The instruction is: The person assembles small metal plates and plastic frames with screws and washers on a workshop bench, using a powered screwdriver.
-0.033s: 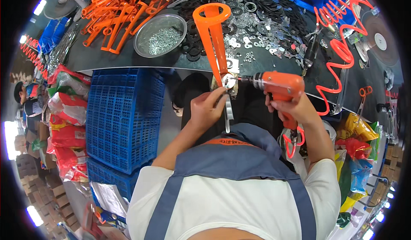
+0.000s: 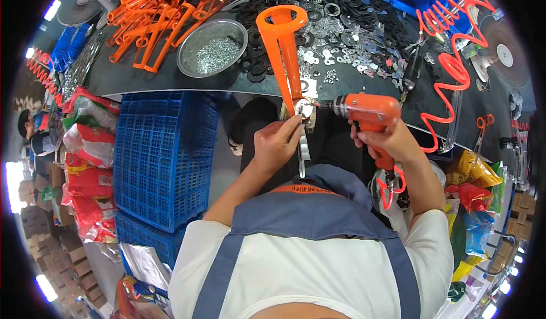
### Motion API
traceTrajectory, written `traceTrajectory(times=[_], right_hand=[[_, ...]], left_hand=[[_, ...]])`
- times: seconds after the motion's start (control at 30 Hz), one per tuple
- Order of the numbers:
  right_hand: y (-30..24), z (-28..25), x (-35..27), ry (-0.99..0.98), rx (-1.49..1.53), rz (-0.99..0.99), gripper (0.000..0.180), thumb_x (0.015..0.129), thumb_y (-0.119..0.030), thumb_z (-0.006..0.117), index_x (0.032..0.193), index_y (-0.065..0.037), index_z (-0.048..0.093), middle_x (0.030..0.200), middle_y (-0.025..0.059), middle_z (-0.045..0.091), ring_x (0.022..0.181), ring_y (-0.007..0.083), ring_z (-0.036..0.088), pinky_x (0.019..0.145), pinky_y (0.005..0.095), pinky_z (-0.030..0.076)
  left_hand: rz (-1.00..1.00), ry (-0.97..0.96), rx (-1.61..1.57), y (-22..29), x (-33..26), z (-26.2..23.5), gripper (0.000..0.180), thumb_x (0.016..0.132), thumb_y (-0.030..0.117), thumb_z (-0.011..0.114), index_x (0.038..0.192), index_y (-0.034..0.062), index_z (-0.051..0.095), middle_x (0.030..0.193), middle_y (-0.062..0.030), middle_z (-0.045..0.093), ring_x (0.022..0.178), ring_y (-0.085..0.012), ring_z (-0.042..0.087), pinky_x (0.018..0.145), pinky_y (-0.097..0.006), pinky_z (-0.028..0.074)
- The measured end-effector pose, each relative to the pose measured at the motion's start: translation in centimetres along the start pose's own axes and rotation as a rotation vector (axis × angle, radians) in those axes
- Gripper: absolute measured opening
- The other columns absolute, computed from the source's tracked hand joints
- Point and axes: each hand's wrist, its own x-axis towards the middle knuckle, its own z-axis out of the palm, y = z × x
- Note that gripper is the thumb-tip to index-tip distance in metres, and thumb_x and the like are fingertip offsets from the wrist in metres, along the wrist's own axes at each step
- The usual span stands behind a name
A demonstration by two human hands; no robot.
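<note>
My left hand (image 2: 274,146) is closed in a pinch on a silver metal lever (image 2: 303,153), right where it meets the narrow lower end of an orange frame (image 2: 284,57). The frame leans over the table edge, its ring-shaped end pointing away from me. My right hand (image 2: 393,141) wraps the grip of an orange pistol-shaped power screwdriver (image 2: 372,108). The tool lies level, its bit pointing left at the joint between frame and lever. Whether the bit sits in a screw is too small to tell.
A metal bowl (image 2: 187,57) of small screws stands on the dark table, beside a heap of orange frames (image 2: 165,17). Loose washers and plates (image 2: 341,40) are spread behind. Red coiled hose (image 2: 453,71) hangs at right; blue crates (image 2: 162,160) stand at left.
The power screwdriver and my right hand have shifted very slightly left. My left hand keeps its place on the lever.
</note>
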Motion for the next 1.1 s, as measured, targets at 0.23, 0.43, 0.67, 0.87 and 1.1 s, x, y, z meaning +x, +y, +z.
traceTrajectory(times=[0.23, 0.43, 0.67, 0.87, 1.1], right_hand=[[-3.4, 0.7, 3.3, -0.082, -0.356, 0.130, 0.040, 0.075, -0.004, 0.061, 0.114, -0.002, 0.052, 0.079, 0.0054, 0.060, 0.061, 0.0126, 0.059, 0.044, 0.0254, 0.048], [-10.6, 3.1, 7.5, -0.404, -0.945, 0.333, 0.021, 0.074, -0.007, 0.059, 0.093, 0.003, 0.055, 0.066, 0.0078, 0.056, 0.052, 0.0144, 0.058, 0.044, 0.0281, 0.049], [-11.0, 3.3, 10.2, -0.489, -1.029, 0.270, 0.021, 0.072, -0.007, 0.054, 0.082, 0.011, 0.058, 0.066, 0.0124, 0.059, 0.052, 0.0189, 0.059, 0.048, 0.0295, 0.052], [-10.0, 2.0, 8.2, -0.380, -0.914, 0.188, 0.024, 0.071, -0.010, 0.059, 0.089, 0.007, 0.059, 0.067, 0.0117, 0.059, 0.051, 0.0183, 0.058, 0.047, 0.0279, 0.051], [-5.6, -0.7, -1.0, -0.050, -0.178, -0.011, 0.045, 0.075, -0.007, 0.069, 0.117, -0.002, 0.052, 0.087, 0.0078, 0.061, 0.071, 0.0146, 0.063, 0.044, 0.0243, 0.051]], left_hand=[[0.176, 0.031, 0.108, -1.8, 0.0, 2.2, 0.019, 0.073, 0.010, 0.071, 0.091, 0.0078, 0.065, 0.062, -0.0034, 0.057, 0.054, -0.0188, 0.057, 0.047, -0.030, 0.046], [0.085, 0.024, -0.045, -2.4, -0.1, 3.0, 0.020, 0.071, 0.001, 0.072, 0.089, 0.0034, 0.067, 0.066, -0.0094, 0.059, 0.055, -0.0232, 0.058, 0.048, -0.032, 0.046], [0.121, 0.038, -0.080, -2.9, -0.1, 3.6, 0.017, 0.073, 0.003, 0.071, 0.088, 0.0034, 0.066, 0.063, -0.0072, 0.056, 0.053, -0.0220, 0.055, 0.046, -0.033, 0.045], [0.127, 0.024, -0.096, -3.1, 0.0, 3.1, 0.019, 0.071, 0.000, 0.072, 0.089, 0.0001, 0.065, 0.067, -0.0130, 0.058, 0.057, -0.0266, 0.058, 0.051, -0.034, 0.047], [-1.167, 0.234, -1.169, -4.1, -2.8, -0.7, 0.021, 0.091, 0.011, 0.054, 0.106, -0.0028, 0.056, 0.074, -0.0018, 0.056, 0.052, -0.0073, 0.043, 0.045, -0.021, 0.035]])
